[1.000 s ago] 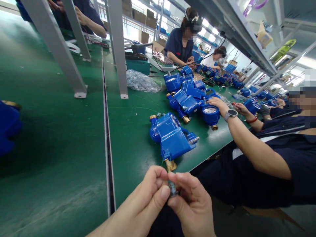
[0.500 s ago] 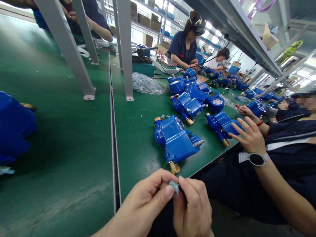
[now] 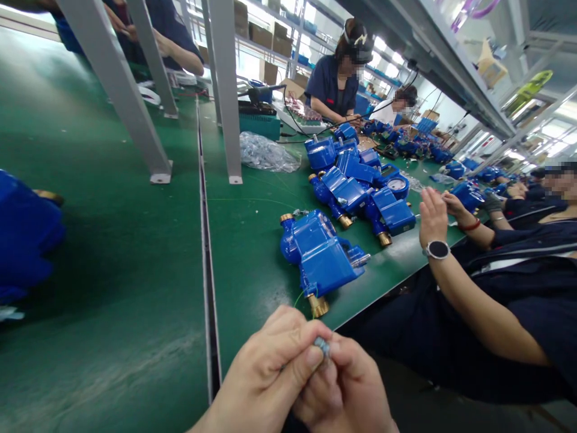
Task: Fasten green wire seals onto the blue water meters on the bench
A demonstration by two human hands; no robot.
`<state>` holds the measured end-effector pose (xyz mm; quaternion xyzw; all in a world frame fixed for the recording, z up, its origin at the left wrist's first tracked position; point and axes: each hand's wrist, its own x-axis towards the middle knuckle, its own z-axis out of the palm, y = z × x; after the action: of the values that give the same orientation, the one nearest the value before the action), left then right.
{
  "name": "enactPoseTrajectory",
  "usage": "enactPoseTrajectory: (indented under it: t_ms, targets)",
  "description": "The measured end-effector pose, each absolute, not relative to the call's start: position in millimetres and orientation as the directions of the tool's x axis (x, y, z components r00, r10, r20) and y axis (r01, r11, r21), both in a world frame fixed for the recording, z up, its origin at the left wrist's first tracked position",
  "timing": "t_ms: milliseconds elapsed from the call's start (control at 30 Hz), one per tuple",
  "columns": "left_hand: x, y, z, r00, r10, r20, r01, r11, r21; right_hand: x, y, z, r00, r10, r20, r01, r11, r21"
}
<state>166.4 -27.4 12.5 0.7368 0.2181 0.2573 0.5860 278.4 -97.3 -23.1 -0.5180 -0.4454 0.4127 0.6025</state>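
A small pale-blue wire seal [image 3: 321, 345] is pinched between the fingertips of both my hands, over the table's front edge. My left hand [image 3: 274, 367] grips it between thumb and forefinger. From the other side my right hand [image 3: 349, 379] closes on it; its lower fingers are partly hidden. A thin green wire [image 3: 301, 294] loops at the near brass end of a blue water meter [image 3: 327, 258], just beyond my hands. That meter lies on the green table with its box-shaped cover up. Whether the wire runs into the seal I cannot make out.
More blue meters [image 3: 347, 186] lie clustered behind, and another [image 3: 27, 234] is at the left edge. A plastic bag of small pale parts [image 3: 265, 151] sits beside grey metal posts [image 3: 229, 120]. On the right, a co-worker's hand [image 3: 433, 219] is near a meter [image 3: 392, 210].
My fingers have closed tighter around the seal, and the right hand has turned. The co-worker's meter on the right has moved left toward the cluster, and their watch-wearing hand has moved up and away.
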Motion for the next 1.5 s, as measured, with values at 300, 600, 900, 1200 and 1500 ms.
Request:
enactPoseTrajectory:
  t_ms: [300,600,900,1200,1500]
  targets:
    - [167,-27,9,0.688,0.721,0.079,0.052,-0.157,0.986,282,-102,-34,0.242,0.654,0.717,0.847,0.218,-0.485]
    - [166,-27,11,0.758,0.647,0.089,0.067,-0.213,0.975,278,-102,-35,0.337,0.938,0.078,0.011,0.079,-0.997]
    - [169,-28,11,0.687,0.720,0.101,0.076,-0.209,0.975,275,-101,-37,0.510,0.783,0.357,0.405,0.148,-0.902]
    - [170,-27,5,0.644,0.761,0.070,0.091,-0.167,0.982,275,-103,-42,0.522,0.675,0.522,0.596,0.149,-0.789]
    - [164,-23,3,0.657,0.736,0.165,0.105,-0.306,0.946,284,-97,-29,0.291,0.956,0.019,-0.018,0.026,-0.999]
